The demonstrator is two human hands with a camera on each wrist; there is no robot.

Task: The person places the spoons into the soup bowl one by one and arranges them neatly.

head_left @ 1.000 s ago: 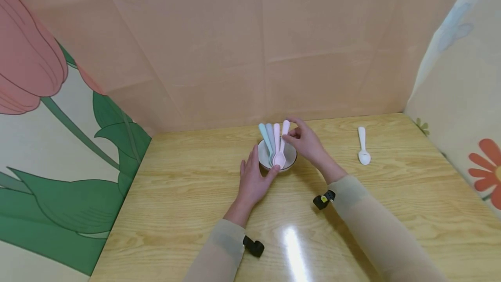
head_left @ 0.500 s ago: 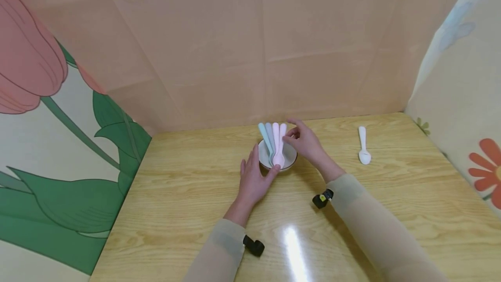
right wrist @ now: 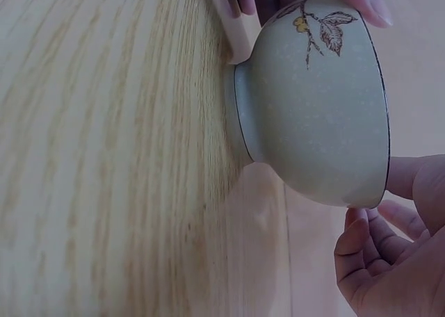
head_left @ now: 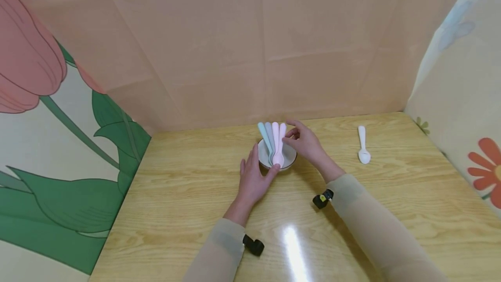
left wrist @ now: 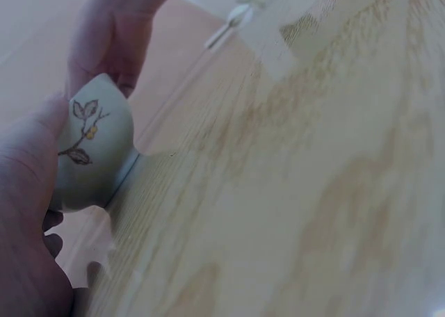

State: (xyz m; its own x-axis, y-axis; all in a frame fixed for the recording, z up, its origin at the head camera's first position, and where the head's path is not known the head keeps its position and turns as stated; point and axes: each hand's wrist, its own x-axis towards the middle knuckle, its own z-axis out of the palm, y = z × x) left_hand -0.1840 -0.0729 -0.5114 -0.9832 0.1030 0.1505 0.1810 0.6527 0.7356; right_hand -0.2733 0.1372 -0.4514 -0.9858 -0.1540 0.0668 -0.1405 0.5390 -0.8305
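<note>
A pale bowl (right wrist: pixel 323 108) with a dark rim and a leafy branch print stands on the table. Several spoons lean in it, handles up: a teal spoon (head_left: pixel 264 133), a grey-blue spoon (head_left: pixel 269 130), and two pink spoons (head_left: pixel 275 136) lying together. My left hand (head_left: pixel 253 182) grips the bowl's near left side, thumb over the rim by the spoon heads. Beside the right-hand pink handle, my right hand (head_left: pixel 307 142) hovers at the far right rim, with thumb and index finger apart. In the right wrist view its loosely bent fingers (right wrist: pixel 361 251) are at the bowl's outer side.
A white spoon (head_left: pixel 362 145) lies on the wooden table (head_left: pixel 188 195), to the right of the bowl. A peach backdrop (head_left: pixel 195 55) rises at the table's far edge. Floral panels (head_left: pixel 98 195) flank both sides.
The right-hand pink spoon has shifted slightly left against the other pink handle, and my right fingers have come off it. My left hand keeps its grip on the bowl.
</note>
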